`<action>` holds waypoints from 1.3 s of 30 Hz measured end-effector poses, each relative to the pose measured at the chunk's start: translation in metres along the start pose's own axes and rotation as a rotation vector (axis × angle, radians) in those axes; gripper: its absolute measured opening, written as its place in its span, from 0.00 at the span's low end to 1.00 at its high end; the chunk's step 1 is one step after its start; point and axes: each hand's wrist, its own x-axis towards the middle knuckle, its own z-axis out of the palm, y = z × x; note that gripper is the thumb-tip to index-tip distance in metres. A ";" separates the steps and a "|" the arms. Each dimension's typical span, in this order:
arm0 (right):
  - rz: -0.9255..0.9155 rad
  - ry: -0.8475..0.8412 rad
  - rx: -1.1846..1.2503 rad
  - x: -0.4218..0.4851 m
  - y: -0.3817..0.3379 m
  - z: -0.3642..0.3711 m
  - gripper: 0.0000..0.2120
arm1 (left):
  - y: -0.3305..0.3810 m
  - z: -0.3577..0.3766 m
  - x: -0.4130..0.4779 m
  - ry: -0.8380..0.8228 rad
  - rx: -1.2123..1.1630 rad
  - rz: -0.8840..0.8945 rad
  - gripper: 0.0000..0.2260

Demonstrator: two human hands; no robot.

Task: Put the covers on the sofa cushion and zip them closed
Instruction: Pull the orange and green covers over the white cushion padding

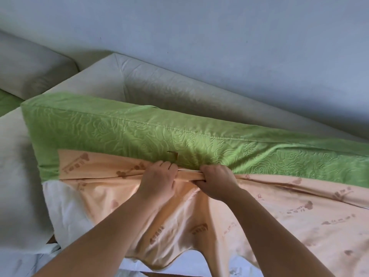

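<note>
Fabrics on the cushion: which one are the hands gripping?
The peach printed fabric; left hand and right hand bunch its fold, below the green embossed cover.

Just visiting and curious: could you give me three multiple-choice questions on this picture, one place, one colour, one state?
1. Where are the left hand and right hand? A on the backrest; B where peach fabric meets green cover; C on the floor.
2. The embossed cover is: A green; B blue; C red.
3. The right hand is: A flat open; B gripping bunched fabric; C hidden.
Answers: 1 B, both sit at that boundary; 2 A, its colour shows plainly; 3 B, fingers curl round a fold.
</note>
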 end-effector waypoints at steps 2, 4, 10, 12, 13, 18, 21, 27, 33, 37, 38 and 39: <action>-0.003 -0.035 0.035 0.000 0.002 0.009 0.16 | 0.006 -0.008 -0.001 -0.179 0.059 -0.060 0.07; 0.014 -0.105 0.031 -0.002 -0.004 0.029 0.17 | 0.012 0.002 -0.009 -0.384 0.149 -0.094 0.09; 0.057 -0.116 0.003 0.004 -0.006 0.035 0.18 | 0.019 0.000 0.011 -0.477 0.237 -0.099 0.13; 0.069 -0.096 0.017 0.001 -0.009 0.031 0.13 | 0.028 -0.003 0.020 -0.392 0.165 -0.073 0.12; 0.076 -0.089 0.009 -0.003 -0.010 0.026 0.11 | 0.037 -0.006 0.024 -0.363 0.135 -0.041 0.12; 0.013 0.005 0.003 -0.024 0.002 0.027 0.08 | 0.056 -0.002 0.015 -0.401 0.055 0.001 0.12; 0.116 0.171 -0.075 -0.054 0.036 0.040 0.09 | 0.054 -0.008 0.005 -0.349 0.021 0.056 0.11; 0.370 0.249 -0.018 -0.091 0.110 0.023 0.11 | 0.060 -0.008 0.019 -0.399 0.152 0.107 0.12; 0.275 0.084 -0.084 -0.091 0.117 -0.012 0.10 | 0.106 0.005 0.023 -0.309 0.058 0.118 0.22; 0.204 0.012 -0.131 -0.092 0.122 -0.021 0.10 | 0.171 0.015 0.053 -0.251 -0.010 0.224 0.23; 0.189 -0.010 -0.153 -0.093 0.126 -0.018 0.09 | 0.185 0.017 0.061 -0.224 -0.035 0.219 0.19; 0.191 -0.033 -0.147 -0.095 0.125 -0.012 0.10 | 0.191 0.020 0.063 -0.309 -0.040 0.197 0.14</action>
